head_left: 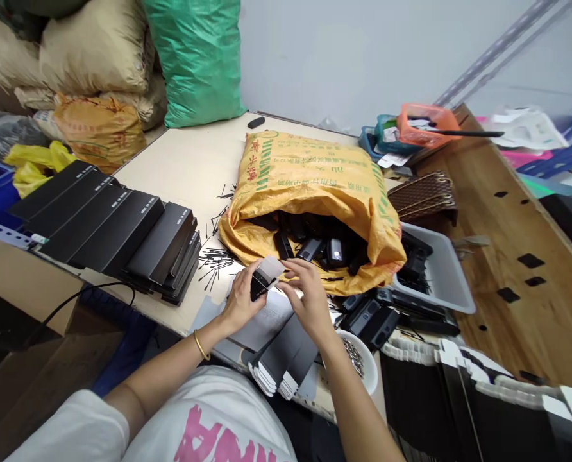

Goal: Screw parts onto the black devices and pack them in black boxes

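A small black cardboard box [258, 286] with its pale end flap up is between my hands, above the front of the table. My left hand [240, 300] is wrapped around the box's left side. With thumb and fingers at the pale flap, my right hand [308, 296] grips the box's open end from the right. What lies inside the box is hidden. Just below my hands rests a stack of flat black cartons [286, 350] with white end tabs. Behind them, an orange woven sack [310, 173] lies with its mouth towards me, full of black plastic devices.
Closed black boxes [117, 221] are stacked at the left. Thin black pieces [213, 262] lie scattered beside the sack. A white bowl of small metal parts [363, 359], a white bin [452, 282] and more flat cartons [420, 398] stand at the right. A green sack [197, 61] stands behind.
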A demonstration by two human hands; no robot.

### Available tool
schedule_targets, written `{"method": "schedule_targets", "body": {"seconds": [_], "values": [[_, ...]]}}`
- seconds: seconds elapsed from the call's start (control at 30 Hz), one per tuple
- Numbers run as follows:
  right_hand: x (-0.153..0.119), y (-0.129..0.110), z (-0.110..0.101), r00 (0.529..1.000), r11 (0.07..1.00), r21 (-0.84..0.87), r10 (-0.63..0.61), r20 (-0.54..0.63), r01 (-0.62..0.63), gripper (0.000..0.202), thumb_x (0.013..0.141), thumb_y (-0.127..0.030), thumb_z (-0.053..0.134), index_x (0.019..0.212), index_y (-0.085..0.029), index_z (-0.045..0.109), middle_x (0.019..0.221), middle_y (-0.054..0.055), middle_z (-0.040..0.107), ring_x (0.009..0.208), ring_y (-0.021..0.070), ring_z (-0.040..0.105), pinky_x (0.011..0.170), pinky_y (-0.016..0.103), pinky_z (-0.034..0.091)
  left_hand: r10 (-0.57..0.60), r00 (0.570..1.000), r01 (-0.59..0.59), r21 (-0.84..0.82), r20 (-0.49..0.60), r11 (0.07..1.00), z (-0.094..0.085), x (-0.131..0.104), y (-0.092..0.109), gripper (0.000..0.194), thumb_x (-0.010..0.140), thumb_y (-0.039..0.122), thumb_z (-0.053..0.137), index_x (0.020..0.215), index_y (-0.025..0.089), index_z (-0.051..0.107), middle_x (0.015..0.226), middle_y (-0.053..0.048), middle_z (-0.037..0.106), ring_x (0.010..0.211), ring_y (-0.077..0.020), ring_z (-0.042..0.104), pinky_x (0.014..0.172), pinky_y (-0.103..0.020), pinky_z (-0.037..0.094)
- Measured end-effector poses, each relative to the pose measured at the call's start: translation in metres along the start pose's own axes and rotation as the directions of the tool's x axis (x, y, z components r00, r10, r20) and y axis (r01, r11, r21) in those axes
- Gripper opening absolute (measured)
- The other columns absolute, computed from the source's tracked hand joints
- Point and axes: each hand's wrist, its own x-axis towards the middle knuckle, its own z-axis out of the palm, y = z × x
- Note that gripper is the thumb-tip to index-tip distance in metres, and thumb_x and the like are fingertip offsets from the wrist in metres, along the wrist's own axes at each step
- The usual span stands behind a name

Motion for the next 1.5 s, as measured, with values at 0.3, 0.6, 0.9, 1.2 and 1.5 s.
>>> {"method": "schedule_targets", "body": {"seconds": [0.3, 0.6, 0.9, 1.2, 1.5], "values": [[-0.02, 0.005, 0.066, 0.943, 0.992, 0.117, 0.091, -0.32, -0.055, 0.019, 0.087, -0.033, 0.048, 0.094, -0.019, 0.058, 0.094, 0.007, 0.062, 0.089, 0.0207, 0.058, 0.08, 0.039, 0.047, 0.026, 0.996, -0.009, -0.208, 0.081, 0.978, 0.009, -0.003, -0.007, 0.063, 0.071, 0.012, 0.061, 0.126, 0.018, 0.029, 0.132, -0.016, 0.044, 0.125, -0.025, 0.045, 0.103, -0.043, 0.04], [-0.02, 0.008, 0.064, 0.946, 0.997, 0.057, -0.034, -0.324, 0.056, 0.019, 0.089, -0.031, 0.049, 0.097, -0.018, 0.06, 0.103, 0.01, 0.064, 0.098, 0.0225, 0.059, 0.089, 0.043, 0.046, -0.022, 0.998, 0.034, -0.237, 0.055, 0.971, 0.015, 0.0, -0.008, 0.075, 0.072, 0.019, 0.066, 0.128, 0.018, 0.016, 0.134, -0.02, 0.039, 0.129, -0.0271, 0.041, 0.105, -0.045, 0.039], [-0.033, 0.013, 0.069, 0.89, 0.925, -0.178, -0.373, -0.263, 0.335, 0.02, 0.088, -0.021, 0.049, 0.102, -0.019, 0.063, 0.114, 0.013, 0.064, 0.106, 0.0252, 0.059, 0.088, 0.044, 0.047, 0.002, 0.997, 0.009, -0.139, 0.078, 0.99, 0.017, -0.009, -0.025, 0.074, 0.067, 0.011, 0.065, 0.123, 0.02, 0.018, 0.123, -0.015, 0.04, 0.115, -0.0274, 0.05, 0.097, -0.046, 0.045], [-0.021, 0.01, 0.054, 0.974, 0.998, 0.058, 0.023, -0.227, -0.011, 0.025, 0.087, -0.041, 0.046, 0.106, -0.034, 0.06, 0.108, 0.01, 0.066, 0.101, 0.029, 0.062, 0.083, 0.047, 0.049, 0.103, 0.993, -0.104, 0.025, 0.057, 0.994, 0.019, -0.011, -0.033, 0.087, 0.068, 0.025, 0.068, 0.133, 0.014, 0.012, 0.127, -0.02, 0.038, 0.122, -0.0328, 0.043, 0.1, -0.049, 0.042], [-0.017, 0.016, 0.059, 0.981, 0.992, 0.122, 0.043, -0.188, -0.02, 0.019, 0.082, -0.042, 0.052, 0.1, -0.04, 0.058, 0.11, 0.01, 0.065, 0.102, 0.0303, 0.061, 0.083, 0.05, 0.049, 0.053, 0.998, -0.054, 0.048, 0.033, 0.997, 0.021, -0.012, -0.028, 0.09, 0.069, 0.023, 0.067, 0.135, 0.014, 0.007, 0.133, -0.023, 0.035, 0.126, -0.034, 0.041, 0.1, -0.051, 0.041]]}}
